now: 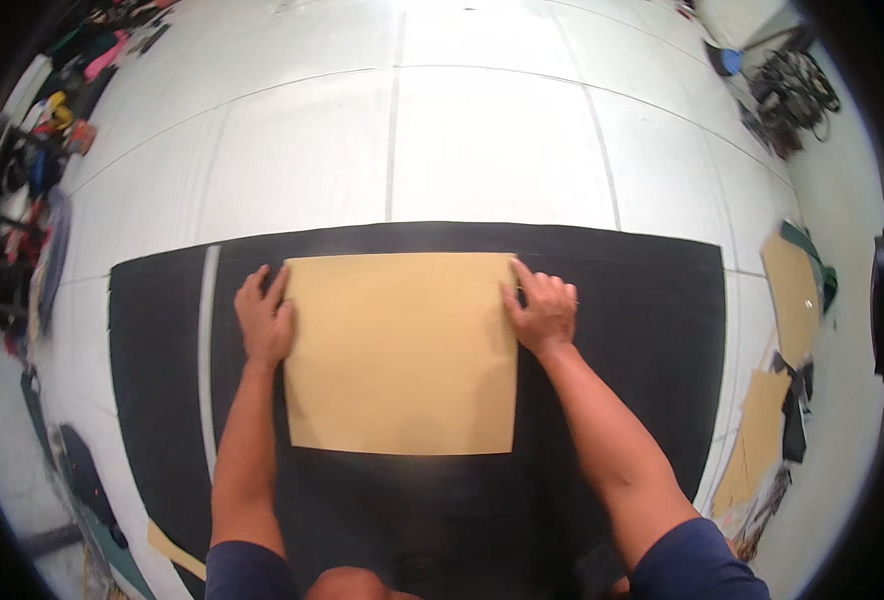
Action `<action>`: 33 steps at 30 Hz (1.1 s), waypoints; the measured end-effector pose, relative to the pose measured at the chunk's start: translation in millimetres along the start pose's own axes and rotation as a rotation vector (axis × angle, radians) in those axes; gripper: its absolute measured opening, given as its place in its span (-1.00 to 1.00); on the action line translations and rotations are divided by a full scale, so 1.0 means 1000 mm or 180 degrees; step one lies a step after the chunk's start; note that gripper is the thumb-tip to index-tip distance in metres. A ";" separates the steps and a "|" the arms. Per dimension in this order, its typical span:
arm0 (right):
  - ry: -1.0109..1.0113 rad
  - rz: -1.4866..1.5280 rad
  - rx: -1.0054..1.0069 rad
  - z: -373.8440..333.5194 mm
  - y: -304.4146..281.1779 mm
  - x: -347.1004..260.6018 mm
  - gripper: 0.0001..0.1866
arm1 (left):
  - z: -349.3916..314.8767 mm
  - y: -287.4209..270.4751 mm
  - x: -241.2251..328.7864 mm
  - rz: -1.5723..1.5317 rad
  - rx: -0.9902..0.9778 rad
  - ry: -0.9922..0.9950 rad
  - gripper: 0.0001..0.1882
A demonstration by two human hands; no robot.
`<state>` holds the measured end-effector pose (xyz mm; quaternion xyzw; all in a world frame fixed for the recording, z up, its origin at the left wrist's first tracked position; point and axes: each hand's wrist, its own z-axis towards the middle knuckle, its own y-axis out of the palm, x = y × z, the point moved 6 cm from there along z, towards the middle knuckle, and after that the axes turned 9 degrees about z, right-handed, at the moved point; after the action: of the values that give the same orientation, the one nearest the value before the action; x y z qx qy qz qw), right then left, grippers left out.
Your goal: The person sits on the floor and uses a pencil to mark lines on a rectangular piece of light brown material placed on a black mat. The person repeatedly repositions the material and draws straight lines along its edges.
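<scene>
Tan sheet [402, 355]: likely light, stiffish, creasable; best held by opposite edges. Left hand [265, 318], right hand [544, 312]: fingers parted, at upper corners.

Around you: floor [492, 150], white, seamed, filling upper centre; wall [842, 215], pale, right edge; clutter [60, 112], multicoloured, upper left.

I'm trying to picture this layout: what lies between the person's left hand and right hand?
In the head view, a tan sheet lies between the left hand and right hand, atop black material.
</scene>
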<state>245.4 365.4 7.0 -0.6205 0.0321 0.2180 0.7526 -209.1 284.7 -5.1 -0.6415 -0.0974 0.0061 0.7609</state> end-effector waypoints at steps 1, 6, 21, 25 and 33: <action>0.0005 -0.0037 0.0018 -0.002 -0.001 0.004 -0.55 | 0.005 0.000 0.006 -0.0009 -0.0041 -0.0044 -0.42; 0.0020 0.0154 0.0085 -0.003 -0.004 0.007 -0.55 | 0.009 -0.006 0.020 -0.0025 -0.0038 -0.0246 -0.46; -0.0058 0.0116 0.0059 -0.004 -0.003 0.005 -0.52 | 0.007 -0.007 0.018 -0.0182 -0.0047 -0.0423 -0.51; -0.0088 0.0194 0.0131 -0.003 -0.007 0.007 -0.53 | 0.009 -0.005 0.017 -0.0131 0.0016 -0.0330 -0.50; -0.0070 0.0055 0.0094 -0.002 -0.006 0.004 -0.51 | 0.008 -0.003 0.016 0.0076 0.0014 -0.0223 -0.49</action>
<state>252.1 363.9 10.8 -0.6066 0.0324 0.2308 0.7601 -195.1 294.3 1.9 -0.6403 -0.1164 0.0378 0.7583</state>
